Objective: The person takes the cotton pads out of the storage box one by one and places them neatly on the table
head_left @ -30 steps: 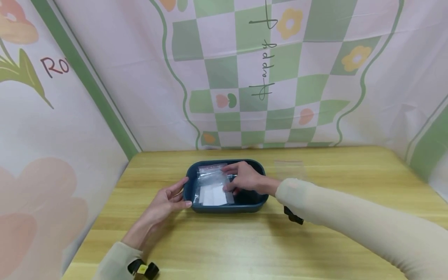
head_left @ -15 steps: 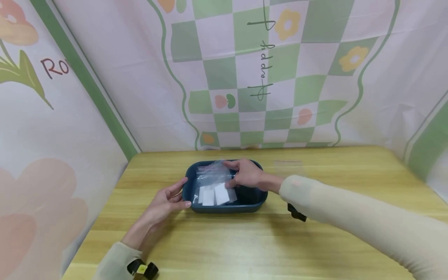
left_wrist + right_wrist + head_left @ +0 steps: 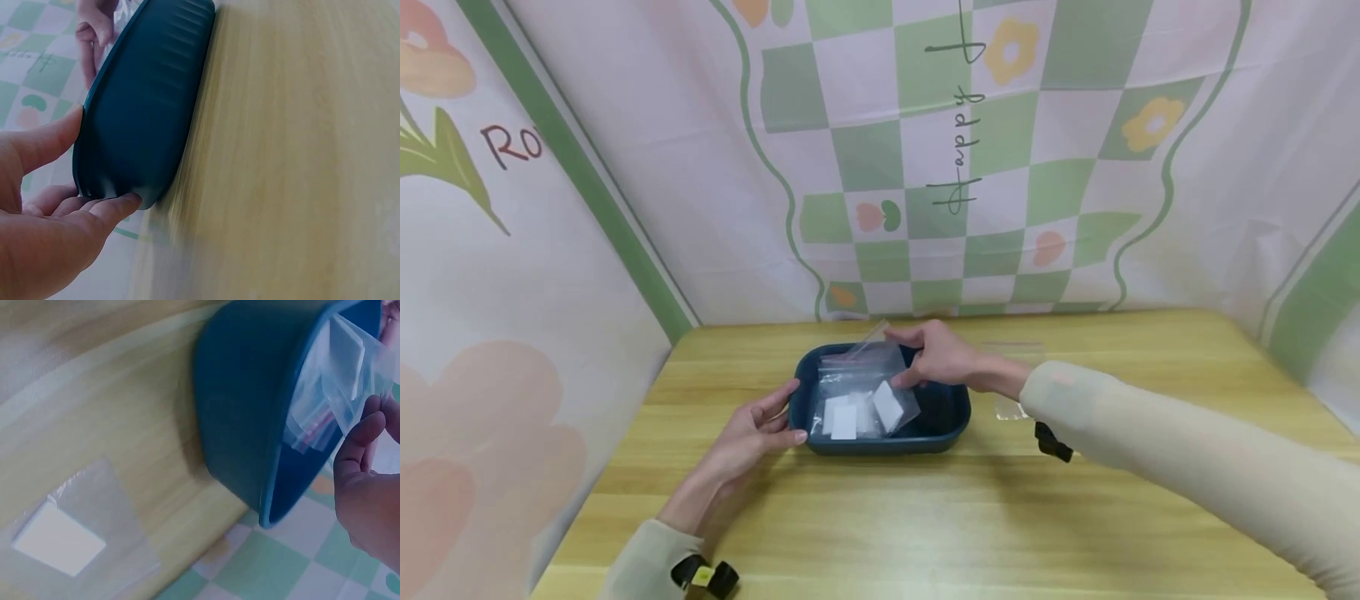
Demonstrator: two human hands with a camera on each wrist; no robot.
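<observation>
A dark blue plastic bin stands on the wooden table in the head view. My left hand grips its left end, thumb and fingers on opposite sides of the wall. Over the bin, my right hand pinches a clear zip bag near its top; a white rectangular piece shows inside. That bag is tilted, its upper corner above the far rim. Beneath it in the bin lie other zip bags with white pieces; overlap hides how many. The right wrist view shows thumb and fingertips meeting on the plastic.
Another clear zip bag with a white piece lies flat on the table right of the bin, partly behind my right forearm in the head view. A patterned cloth wall rises behind the table, and a second wall stands at left.
My right hand has lifted the zip bag up and slightly right, so its white piece has come apart from the others and tilted. The left hand has stayed on the bin's end.
</observation>
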